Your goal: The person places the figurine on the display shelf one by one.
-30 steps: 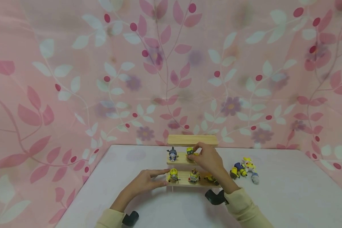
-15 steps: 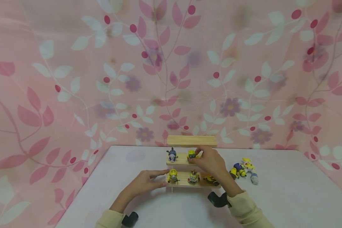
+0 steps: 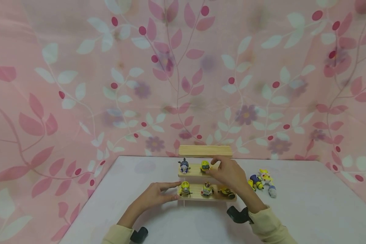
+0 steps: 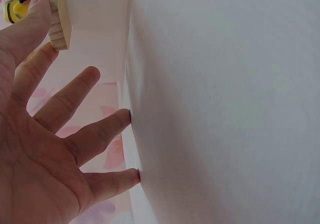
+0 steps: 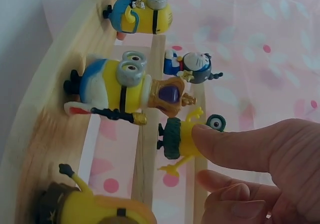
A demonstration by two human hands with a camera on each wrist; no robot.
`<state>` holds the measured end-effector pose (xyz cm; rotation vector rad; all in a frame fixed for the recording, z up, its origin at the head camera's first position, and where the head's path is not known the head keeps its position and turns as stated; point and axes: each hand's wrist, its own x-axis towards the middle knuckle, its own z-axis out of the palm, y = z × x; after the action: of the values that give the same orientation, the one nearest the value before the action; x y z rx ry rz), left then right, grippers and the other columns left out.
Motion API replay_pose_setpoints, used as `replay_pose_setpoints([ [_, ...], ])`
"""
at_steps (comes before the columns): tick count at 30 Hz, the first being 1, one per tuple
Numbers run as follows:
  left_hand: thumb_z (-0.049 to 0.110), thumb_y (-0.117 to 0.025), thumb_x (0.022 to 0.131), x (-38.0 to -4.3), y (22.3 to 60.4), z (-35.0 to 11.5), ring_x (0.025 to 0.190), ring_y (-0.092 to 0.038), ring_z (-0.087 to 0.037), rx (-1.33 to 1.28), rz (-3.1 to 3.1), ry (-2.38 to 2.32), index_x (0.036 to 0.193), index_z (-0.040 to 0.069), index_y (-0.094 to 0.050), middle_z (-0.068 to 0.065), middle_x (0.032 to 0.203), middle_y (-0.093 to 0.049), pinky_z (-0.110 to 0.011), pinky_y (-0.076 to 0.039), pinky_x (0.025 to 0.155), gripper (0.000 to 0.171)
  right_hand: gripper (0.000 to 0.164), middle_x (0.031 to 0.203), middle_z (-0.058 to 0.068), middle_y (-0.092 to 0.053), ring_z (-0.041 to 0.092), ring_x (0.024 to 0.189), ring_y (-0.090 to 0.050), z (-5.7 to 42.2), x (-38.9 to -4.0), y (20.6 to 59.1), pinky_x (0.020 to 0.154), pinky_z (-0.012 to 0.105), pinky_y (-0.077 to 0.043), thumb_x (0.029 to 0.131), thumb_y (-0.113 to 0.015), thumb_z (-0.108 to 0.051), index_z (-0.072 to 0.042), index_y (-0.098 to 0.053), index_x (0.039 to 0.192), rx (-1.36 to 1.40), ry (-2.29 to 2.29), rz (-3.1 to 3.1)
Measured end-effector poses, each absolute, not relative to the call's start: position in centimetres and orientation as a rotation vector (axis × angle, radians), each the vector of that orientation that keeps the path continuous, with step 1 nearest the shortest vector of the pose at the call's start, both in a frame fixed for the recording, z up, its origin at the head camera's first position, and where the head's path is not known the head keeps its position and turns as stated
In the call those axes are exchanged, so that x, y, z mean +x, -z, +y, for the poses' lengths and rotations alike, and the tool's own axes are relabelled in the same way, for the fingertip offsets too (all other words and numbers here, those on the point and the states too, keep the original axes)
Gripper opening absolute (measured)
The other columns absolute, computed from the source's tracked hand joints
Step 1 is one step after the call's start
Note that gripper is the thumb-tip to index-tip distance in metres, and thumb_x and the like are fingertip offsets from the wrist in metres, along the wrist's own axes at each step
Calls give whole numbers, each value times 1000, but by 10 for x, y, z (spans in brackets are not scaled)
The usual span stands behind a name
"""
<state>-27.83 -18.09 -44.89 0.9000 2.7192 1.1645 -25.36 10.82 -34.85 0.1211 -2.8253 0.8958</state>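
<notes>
My left hand (image 3: 155, 196) holds the left end of a tiered wooden display shelf (image 3: 198, 194), thumb and index finger at the lower board's end. In the left wrist view its other fingers spread out straight, two reaching the white cloth. On the middle board stands a green-and-yellow Minion figure (image 3: 205, 166). My right hand (image 3: 228, 172) is beside it, thumb tip overlapping its body and index finger raised apart. A dark-haired Minion figure (image 3: 184, 166) stands to its left. The lower board bears a Minion with goggles (image 3: 185, 188), a crowned Minion (image 3: 207, 189) and a lying yellow Minion (image 3: 226, 193).
Several more toy figures (image 3: 263, 178) lie in a group on the white-covered table (image 3: 296, 203), right of the shelf. The shelf's top board (image 3: 205, 150) is bare, in front of a pink leaf-patterned curtain (image 3: 183, 74).
The green-and-yellow Minion shifted slightly right and came to stand on the middle board. My right hand moved right, its index finger parting from the figure. The left hand stayed in place.
</notes>
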Motion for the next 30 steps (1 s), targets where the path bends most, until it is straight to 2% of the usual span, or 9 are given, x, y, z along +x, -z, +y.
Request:
replay_pose_setpoints([
  [11, 55, -71, 85, -279, 451, -181, 124, -56, -27, 907, 2731, -1154, 134, 34, -62, 4, 132, -62, -51, -48, 98, 54, 37, 71, 2, -53, 17, 55, -46, 127, -246, 345, 46, 27, -33, 83, -79, -31, -9, -68, 112, 155, -892, -2799],
  [19, 56, -70, 85, -279, 451, -181, 126, -55, -26, 904, 2736, -1139, 135, 35, -62, 7, 133, -61, -52, -47, 99, 54, 33, 61, 1, -46, 15, 48, -40, 146, -240, 348, 44, 27, -27, 84, -78, -29, -9, -68, 109, 224, -907, -2758],
  [30, 56, -69, 86, -280, 452, -181, 127, -54, -27, 879, 2735, -1121, 135, 38, -61, 6, 134, -60, -54, -46, 99, 53, 32, 59, -1, -43, 12, 44, -35, 171, -239, 356, 42, 25, -23, 85, -77, -32, -10, -68, 107, 234, -845, -2761],
])
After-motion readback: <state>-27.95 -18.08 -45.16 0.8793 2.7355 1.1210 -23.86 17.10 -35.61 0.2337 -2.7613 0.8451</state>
